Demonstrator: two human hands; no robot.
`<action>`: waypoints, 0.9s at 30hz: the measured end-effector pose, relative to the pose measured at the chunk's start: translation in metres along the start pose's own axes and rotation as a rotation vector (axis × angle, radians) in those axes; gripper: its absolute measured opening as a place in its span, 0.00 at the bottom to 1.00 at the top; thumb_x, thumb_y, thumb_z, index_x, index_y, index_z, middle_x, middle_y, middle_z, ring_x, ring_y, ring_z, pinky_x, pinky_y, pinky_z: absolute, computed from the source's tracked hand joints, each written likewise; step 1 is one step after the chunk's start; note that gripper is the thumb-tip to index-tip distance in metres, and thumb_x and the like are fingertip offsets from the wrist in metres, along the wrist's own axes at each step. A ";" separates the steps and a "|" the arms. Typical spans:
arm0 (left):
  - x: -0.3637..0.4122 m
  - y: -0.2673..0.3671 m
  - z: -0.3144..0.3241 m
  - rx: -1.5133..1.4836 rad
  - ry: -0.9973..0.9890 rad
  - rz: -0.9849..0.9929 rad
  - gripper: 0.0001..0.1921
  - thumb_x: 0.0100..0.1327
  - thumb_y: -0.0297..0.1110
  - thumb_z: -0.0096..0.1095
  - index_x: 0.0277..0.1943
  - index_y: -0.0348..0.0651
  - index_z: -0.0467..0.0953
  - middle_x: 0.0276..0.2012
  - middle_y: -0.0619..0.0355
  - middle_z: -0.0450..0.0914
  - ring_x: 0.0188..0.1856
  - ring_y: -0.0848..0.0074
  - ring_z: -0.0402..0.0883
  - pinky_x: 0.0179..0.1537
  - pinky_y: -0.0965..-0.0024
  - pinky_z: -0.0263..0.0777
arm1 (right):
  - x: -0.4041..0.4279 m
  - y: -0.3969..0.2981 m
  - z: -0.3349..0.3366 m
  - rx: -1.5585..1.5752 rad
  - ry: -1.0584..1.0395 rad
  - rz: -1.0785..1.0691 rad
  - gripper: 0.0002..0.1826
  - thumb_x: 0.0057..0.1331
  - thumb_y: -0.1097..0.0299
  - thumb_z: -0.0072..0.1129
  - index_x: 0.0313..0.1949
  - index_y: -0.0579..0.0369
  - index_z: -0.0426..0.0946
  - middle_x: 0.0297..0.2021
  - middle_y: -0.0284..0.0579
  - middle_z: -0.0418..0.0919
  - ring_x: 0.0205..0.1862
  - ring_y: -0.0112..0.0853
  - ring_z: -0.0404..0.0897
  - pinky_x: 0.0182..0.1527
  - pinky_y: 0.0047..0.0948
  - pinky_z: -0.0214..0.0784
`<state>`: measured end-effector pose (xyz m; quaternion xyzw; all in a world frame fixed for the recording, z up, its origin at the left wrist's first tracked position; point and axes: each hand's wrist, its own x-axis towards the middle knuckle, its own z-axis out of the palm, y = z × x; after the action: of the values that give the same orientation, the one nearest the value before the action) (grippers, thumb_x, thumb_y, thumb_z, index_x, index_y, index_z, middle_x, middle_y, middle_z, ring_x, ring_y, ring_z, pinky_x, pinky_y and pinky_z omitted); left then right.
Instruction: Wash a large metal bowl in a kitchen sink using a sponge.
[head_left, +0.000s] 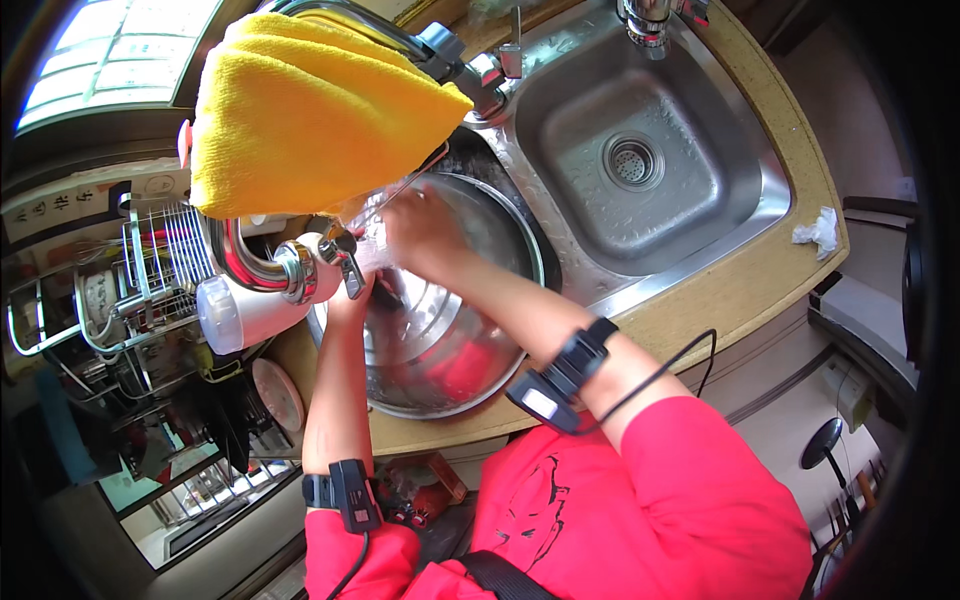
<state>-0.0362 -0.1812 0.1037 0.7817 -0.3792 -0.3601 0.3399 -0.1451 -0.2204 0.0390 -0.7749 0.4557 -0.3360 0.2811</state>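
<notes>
A large stainless steel basin (480, 345) lies below both hands, over the left part of the sink. My right hand (420, 229) is blurred above the basin, its fingers partly behind a thin wire. My left hand (365, 262) is mostly hidden by the faucet fitting, with bright water around it. A yellow cloth (315, 120) hangs over the curved faucet pipe (240, 259) and covers much of the view above the hands. A white cylindrical tap filter (259, 307) sits at the pipe's end. Whether either hand holds something cannot be seen.
To the right is a wet steel sink bowl (675, 202) with a drain strainer (632, 162) and another faucet (646, 26) above it. Crumpled white tissue (817, 232) rests on the counter's right edge. A wire dish rack (150, 285) and a pinkish round board (277, 394) stand at left.
</notes>
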 end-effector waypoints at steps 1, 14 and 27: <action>-0.009 -0.001 -0.006 -0.091 -0.021 0.033 0.09 0.58 0.27 0.50 0.42 0.38 0.71 0.18 0.56 0.70 0.15 0.75 0.69 0.13 0.69 0.67 | 0.009 0.004 0.006 0.029 0.120 0.112 0.17 0.56 0.67 0.47 0.44 0.59 0.73 0.46 0.51 0.72 0.51 0.41 0.70 0.58 0.45 0.54; -0.041 -0.006 -0.044 0.006 0.252 -0.106 0.11 0.61 0.29 0.51 0.41 0.29 0.67 0.13 0.61 0.64 0.11 0.80 0.64 0.09 0.73 0.66 | -0.038 0.010 -0.007 0.310 -0.042 0.228 0.27 0.63 0.55 0.47 0.55 0.63 0.64 0.53 0.55 0.68 0.57 0.47 0.65 0.59 0.40 0.57; -0.057 -0.020 -0.049 -0.198 0.320 -0.080 0.16 0.63 0.25 0.47 0.53 0.31 0.63 0.12 0.64 0.59 0.09 0.83 0.58 0.08 0.77 0.59 | -0.057 0.042 -0.004 0.664 -0.046 0.178 0.22 0.67 0.60 0.42 0.57 0.59 0.64 0.57 0.52 0.66 0.60 0.43 0.64 0.61 0.36 0.53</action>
<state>-0.0149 -0.1111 0.1298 0.8060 -0.2517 -0.2799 0.4568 -0.1906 -0.1876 -0.0052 -0.6056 0.3811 -0.4224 0.5564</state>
